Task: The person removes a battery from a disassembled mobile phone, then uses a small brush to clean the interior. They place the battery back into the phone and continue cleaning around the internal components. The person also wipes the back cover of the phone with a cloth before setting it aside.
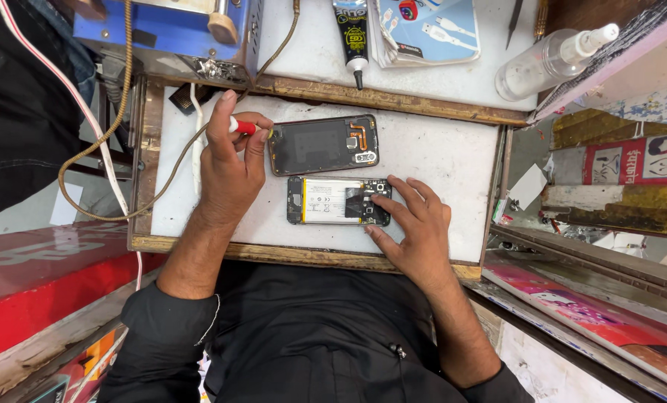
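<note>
White worktop point(438, 160), hands on opened phone point(338, 201)

I look down on a white tabletop point(438, 160) framed in worn wood, lit evenly and bright. At twelve o'clock a second white surface point(311, 52) sits one step higher behind a wooden lip. At eleven o'clock I see a blue metal box point(161, 30) with a tan cable point(117, 112) looping off it. At nine o'clock a red counter edge point(42, 291) runs past. At three o'clock stand grimy shelves point(617, 201) with red and yellow packets.
</note>
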